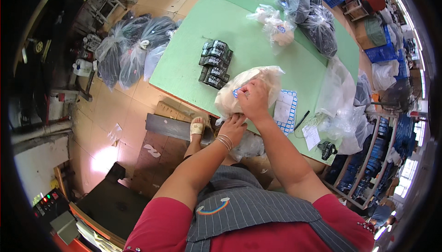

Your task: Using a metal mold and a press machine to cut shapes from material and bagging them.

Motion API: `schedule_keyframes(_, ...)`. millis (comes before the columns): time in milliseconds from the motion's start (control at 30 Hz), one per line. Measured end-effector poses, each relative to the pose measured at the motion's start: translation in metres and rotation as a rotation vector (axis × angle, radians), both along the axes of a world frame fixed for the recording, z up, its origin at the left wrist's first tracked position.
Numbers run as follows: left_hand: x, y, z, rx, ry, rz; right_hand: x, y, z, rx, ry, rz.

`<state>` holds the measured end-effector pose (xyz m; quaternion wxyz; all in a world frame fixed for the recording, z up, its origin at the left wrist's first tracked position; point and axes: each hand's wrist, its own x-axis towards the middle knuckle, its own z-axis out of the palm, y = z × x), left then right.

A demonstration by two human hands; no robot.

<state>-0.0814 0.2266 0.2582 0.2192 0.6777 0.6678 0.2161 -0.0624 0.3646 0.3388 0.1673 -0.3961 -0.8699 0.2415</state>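
Pressing down with the right hand (253, 99), the person pins a small blue-edged label (236, 92) onto the top of a filled clear bag (244, 88) that sits at the near edge of the green table (193, 58). The fingers are curled, thumb and fingertips bearing on the label and the plastic under it. The left hand (232, 127), bangles at the wrist, is closed on the lower end of the bag where it hangs over the table edge, holding it steady from below.

By the look of it the step in hand is labelling: the sticker is on the bag and is being rubbed flat. Just right of the bag, partly under the right forearm, lies a sheet of labels (286, 109) with blue borders, and beyond it a black pen (302, 120) near the same edge. Left of the bag, well in from the left edge, stand stacks of dark packets (214, 64). Toward the far edge lie another pale filled bag (276, 24) and dark bagged goods (313, 17); empty clear bags (338, 100) are heaped at the right edge.

The next move likely calls for smoothing the label's corners down against slack plastic, so the left hand would need to keep the bag taut. The bag overhangs the edge, so letting go with both hands at once could let it slide off.
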Motion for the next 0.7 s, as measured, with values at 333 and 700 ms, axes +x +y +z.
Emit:
schedule_keyframes(333, -0.019, 0.006, -0.018, 0.052, 0.066, -0.046, -0.026, -0.001, 0.003, 0.174, -0.342, -0.102)
schedule_keyframes(700, -0.035, 0.006, 0.004, 0.107, -0.338, 0.79, 0.003, 0.037, 0.013, -0.001, -0.581, -0.172)
